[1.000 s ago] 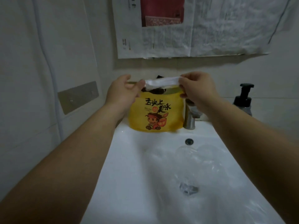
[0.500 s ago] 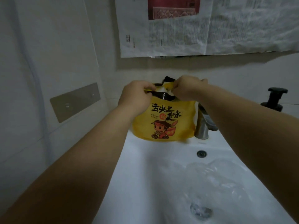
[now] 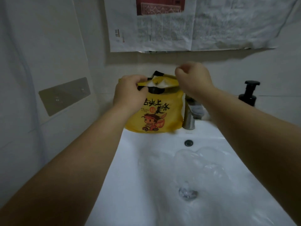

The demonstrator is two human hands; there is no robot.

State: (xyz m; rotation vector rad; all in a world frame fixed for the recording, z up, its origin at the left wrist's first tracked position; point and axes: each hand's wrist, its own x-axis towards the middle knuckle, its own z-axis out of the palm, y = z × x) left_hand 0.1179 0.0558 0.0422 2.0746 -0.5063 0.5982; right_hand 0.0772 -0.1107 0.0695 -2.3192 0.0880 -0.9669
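Your left hand (image 3: 130,93) grips the top left edge of the yellow bag (image 3: 156,118), fingers (image 3: 138,79) curled over the rim and thumb pinching it from the near side. Your right hand (image 3: 193,79) hovers just above the rim's right end, its fingers (image 3: 182,70) curled into a loose fist with nothing visible in them. The bag stands upright below both sets of fingers on the back rim of the sink (image 3: 146,160), its long axis vertical, its mouth pointing up and its printed cartoon face turned toward you. The open mouth stretches left to right between your hands, and a white wad (image 3: 157,84) sits inside it. A black strap (image 3: 157,73) rises behind the mouth. The faucet (image 3: 189,121) stands below your right wrist, just beside the bag. A black pump bottle (image 3: 248,95) sits well right of your right fingers.
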